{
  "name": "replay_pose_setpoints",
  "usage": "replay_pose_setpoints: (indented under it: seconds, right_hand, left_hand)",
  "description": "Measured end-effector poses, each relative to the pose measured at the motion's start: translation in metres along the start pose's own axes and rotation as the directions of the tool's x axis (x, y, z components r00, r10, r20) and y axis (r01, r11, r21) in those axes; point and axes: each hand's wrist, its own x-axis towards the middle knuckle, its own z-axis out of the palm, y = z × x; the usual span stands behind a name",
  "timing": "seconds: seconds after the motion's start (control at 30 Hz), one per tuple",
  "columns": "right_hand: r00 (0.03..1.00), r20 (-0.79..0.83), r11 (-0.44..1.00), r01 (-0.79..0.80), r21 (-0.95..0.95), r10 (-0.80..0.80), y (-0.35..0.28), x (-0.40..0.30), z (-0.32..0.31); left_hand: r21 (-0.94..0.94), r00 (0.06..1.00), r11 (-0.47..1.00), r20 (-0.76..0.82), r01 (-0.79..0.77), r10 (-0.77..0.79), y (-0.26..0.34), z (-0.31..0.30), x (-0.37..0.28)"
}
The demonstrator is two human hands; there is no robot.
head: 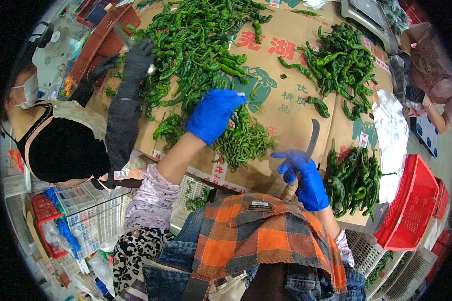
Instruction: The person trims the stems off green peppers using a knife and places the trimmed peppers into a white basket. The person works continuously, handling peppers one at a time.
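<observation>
My left hand (215, 114), in a blue glove, is over the lower edge of the large heap of long green peppers (188, 49), just above a pile of cut green pepper stems (245, 141). Its fingers are curled; whether they grip anything is hidden. My right hand (305, 178), also blue-gloved, holds a knife with a curved dark blade (313, 137) pointing away from me and a light handle below the palm. A bunch of green peppers (352, 180) lies to its right, and another heap (341, 62) is farther back on the printed cardboard (286, 94).
A co-worker in dark gloves (126, 109) reaches over the heap at left, by a brown plastic basket (100, 45). Another co-worker (427, 71) stands at right near a scale (371, 19). A red crate (412, 207) and white plastic sheet (391, 143) flank the right edge.
</observation>
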Motion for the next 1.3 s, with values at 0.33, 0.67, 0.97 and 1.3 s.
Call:
replay_pose_setpoints:
  seconds: [0.33,0.67,0.97,1.3]
  right_hand:
    - [0.999,-0.024,0.999,0.032,-0.023,-0.033,0.002,-0.001,0.003]
    - [0.976,0.159,0.677,0.219,-0.703,-0.151,-0.011,0.018,0.029]
    - [0.931,0.169,0.437,0.306,-0.846,-0.325,0.033,0.042,0.031]
    - [0.990,0.119,0.570,0.141,-0.809,-0.076,0.006,0.034,0.021]
  left_hand:
    - [0.138,0.955,0.975,0.263,-0.175,0.134,0.007,0.007,0.015]
    - [-0.328,0.926,0.868,0.175,0.374,-0.333,0.065,-0.047,-0.007]
    - [-0.633,0.755,0.418,0.490,0.651,-0.435,0.112,-0.045,-0.032]
    - [-0.647,0.665,0.418,0.189,0.638,-0.723,0.047,-0.056,-0.057]
